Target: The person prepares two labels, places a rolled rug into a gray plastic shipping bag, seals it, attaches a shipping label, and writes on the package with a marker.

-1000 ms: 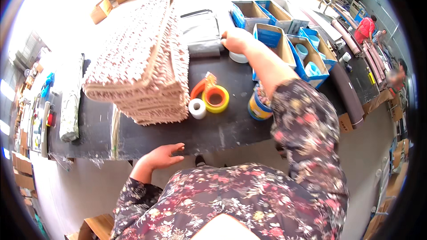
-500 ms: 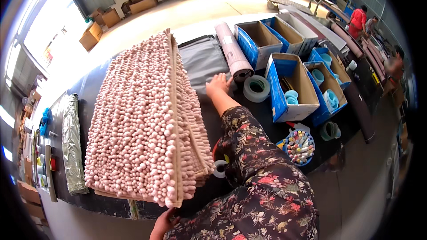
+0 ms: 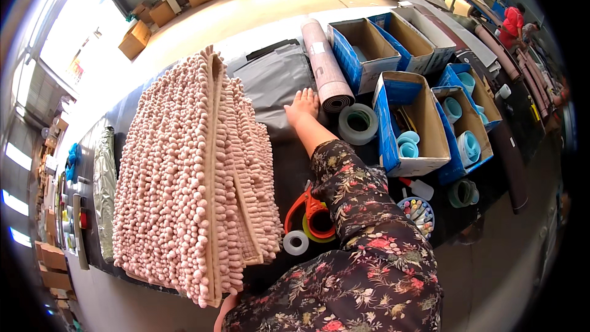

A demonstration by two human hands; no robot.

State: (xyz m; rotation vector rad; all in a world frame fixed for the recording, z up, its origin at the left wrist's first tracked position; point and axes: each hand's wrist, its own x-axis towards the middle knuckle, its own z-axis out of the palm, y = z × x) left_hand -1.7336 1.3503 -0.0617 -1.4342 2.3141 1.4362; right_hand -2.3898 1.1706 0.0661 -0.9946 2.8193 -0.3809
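Note:
A thick folded pink chenille rug point(image 3: 166, 184) covers the left middle of the black table. My left hand point(image 3: 227, 305) is at the rug's near lower corner; its fingers are hidden by the rug. My right hand point(image 3: 302, 107) lies with fingers stretched out on a stack of grey plastic bags point(image 3: 273, 80) beyond the rug. Just right of that hand are a rolled pink mat point(image 3: 329, 74) and a wide roll of clear tape point(image 3: 357, 124). Orange-handled scissors point(image 3: 296, 208) and a small white tape roll point(image 3: 295, 243) rest between the rug and my right sleeve.
Blue cardboard boxes point(image 3: 409, 124) stand on the right, some with light-blue rolls inside. A round tub of markers point(image 3: 419, 215) sits near the table's right edge. On the left lies a long silvery wrapped roll point(image 3: 103, 193). People in red point(image 3: 511, 24) are far right.
The rug's near edge has shifted left and down, and its folds have spread, exposing the scissors and tape. My right hand is flatter on the grey bags; my left hand is more hidden.

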